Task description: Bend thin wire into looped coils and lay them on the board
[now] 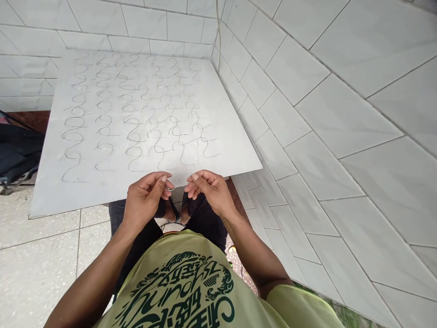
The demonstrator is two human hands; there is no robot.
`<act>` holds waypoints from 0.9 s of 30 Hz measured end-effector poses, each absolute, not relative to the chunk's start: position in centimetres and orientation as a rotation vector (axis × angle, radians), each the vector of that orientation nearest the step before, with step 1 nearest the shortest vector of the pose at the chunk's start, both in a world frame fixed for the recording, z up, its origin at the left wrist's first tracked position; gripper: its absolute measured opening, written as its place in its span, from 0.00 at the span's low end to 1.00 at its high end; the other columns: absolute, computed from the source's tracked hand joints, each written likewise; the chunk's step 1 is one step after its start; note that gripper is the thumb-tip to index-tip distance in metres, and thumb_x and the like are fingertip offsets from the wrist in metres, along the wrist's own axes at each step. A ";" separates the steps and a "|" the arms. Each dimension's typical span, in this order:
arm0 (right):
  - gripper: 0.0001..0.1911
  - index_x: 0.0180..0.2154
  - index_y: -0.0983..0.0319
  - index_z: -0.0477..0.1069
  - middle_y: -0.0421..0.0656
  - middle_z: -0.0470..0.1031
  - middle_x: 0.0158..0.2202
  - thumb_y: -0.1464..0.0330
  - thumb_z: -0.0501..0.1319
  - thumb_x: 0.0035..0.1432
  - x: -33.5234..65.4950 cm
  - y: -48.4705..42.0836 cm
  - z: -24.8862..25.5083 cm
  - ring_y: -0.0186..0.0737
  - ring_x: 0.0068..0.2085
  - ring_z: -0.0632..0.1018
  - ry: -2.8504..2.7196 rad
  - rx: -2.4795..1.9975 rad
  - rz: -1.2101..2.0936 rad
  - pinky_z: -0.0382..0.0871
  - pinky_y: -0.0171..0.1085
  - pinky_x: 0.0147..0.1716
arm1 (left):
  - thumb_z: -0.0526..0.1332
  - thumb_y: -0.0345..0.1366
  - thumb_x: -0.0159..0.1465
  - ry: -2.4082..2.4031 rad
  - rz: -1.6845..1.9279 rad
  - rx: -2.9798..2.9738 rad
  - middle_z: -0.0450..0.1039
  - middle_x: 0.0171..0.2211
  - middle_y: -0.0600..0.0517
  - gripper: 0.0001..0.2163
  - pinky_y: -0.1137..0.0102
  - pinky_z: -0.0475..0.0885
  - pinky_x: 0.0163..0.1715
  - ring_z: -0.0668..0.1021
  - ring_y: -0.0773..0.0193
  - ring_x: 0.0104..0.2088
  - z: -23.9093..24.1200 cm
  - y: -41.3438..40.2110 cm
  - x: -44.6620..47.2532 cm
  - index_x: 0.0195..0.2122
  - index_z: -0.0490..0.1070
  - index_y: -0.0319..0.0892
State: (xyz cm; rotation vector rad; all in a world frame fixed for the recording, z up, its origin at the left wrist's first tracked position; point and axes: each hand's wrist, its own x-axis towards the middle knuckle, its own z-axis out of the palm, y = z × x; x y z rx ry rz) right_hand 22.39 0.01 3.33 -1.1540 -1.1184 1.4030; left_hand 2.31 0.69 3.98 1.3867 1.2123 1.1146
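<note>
Your left hand [146,196] and right hand [208,189] pinch a thin, curved wire piece [172,186] between fingertips, just off the smooth white tabletop's [51,182] near edge, where rows of wavy bent wires [136,118] lie.

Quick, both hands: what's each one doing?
Left hand: pinched shut on a thin wire.
Right hand: fingers curled at the wire's other end; grip unclear.

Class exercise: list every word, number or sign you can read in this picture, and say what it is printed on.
Dark green print on the yellow-green T-shirt: stylised lettering seen upside down, not readable.
White board with bent wire pieces: no text.
Wall tiles: no text.
</note>
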 end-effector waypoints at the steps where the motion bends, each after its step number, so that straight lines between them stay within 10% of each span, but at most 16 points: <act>1: 0.20 0.37 0.60 0.77 0.42 0.83 0.30 0.49 0.65 0.63 22.3 0.0 3.4 0.36 0.26 0.79 -1.118 -1.132 1.428 0.72 0.35 0.26 | 0.62 0.44 0.71 1.223 1.128 1.403 0.81 0.32 0.50 0.13 0.72 0.78 0.30 0.79 0.67 0.27 4.1 0.7 2.2 0.45 0.79 0.40; 27: 0.11 0.42 0.57 0.78 0.39 0.79 0.32 0.60 0.59 0.68 17.9 -0.5 2.0 0.38 0.32 0.77 -1.438 -1.321 0.951 0.71 0.36 0.35 | 0.57 0.42 0.73 1.470 1.034 2.071 0.81 0.33 0.52 0.12 0.70 0.72 0.36 0.81 0.64 0.31 2.7 0.0 0.7 0.48 0.77 0.44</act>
